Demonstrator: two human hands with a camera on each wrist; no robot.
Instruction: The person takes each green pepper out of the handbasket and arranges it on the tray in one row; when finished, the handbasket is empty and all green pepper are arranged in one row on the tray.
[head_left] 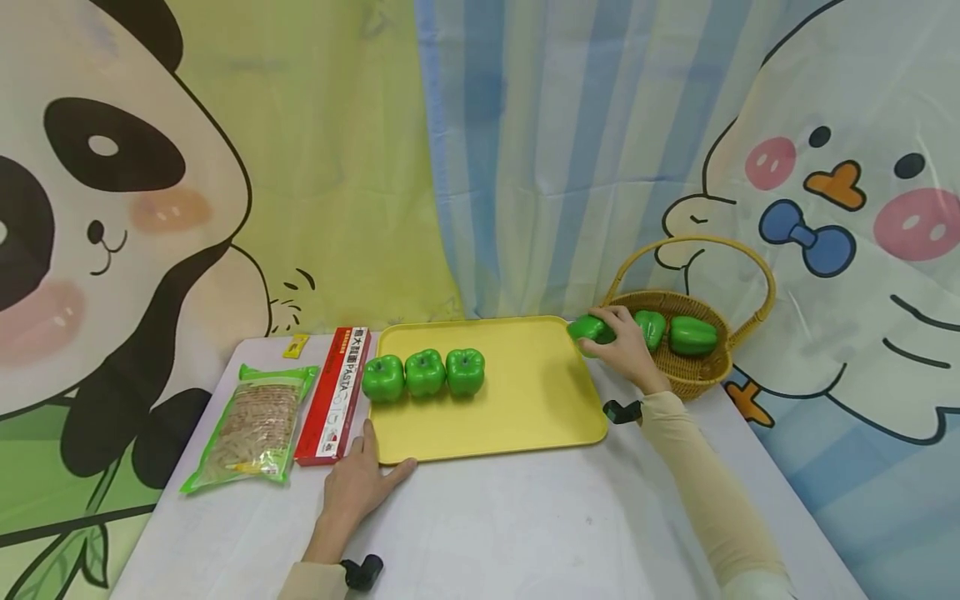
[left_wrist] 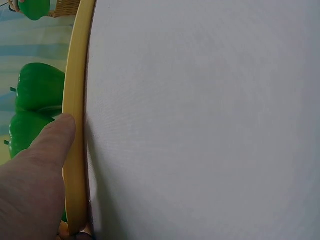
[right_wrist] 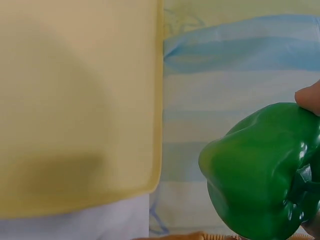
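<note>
My right hand (head_left: 624,343) grips a green bell pepper (right_wrist: 260,172) between thumb and fingers, above the gap between the yellow tray's right edge and the wicker basket (head_left: 693,385). Two more green peppers (head_left: 693,336) lie in the basket. On the tray (head_left: 532,400), three green peppers (head_left: 425,372) stand in a row at the left. My left hand (head_left: 360,486) rests at the tray's front left corner with thumb and fingers spread. In the left wrist view its thumb (left_wrist: 55,137) touches the tray's rim.
Left of the tray lies a red and white pasta box (head_left: 334,396), beside a clear green-edged bag of noodles (head_left: 255,425). A small yellow packet (head_left: 296,346) is near the back left edge. The basket's tall handle (head_left: 767,292) arches up. A printed curtain (head_left: 510,167) hangs behind the white table (head_left: 510,525).
</note>
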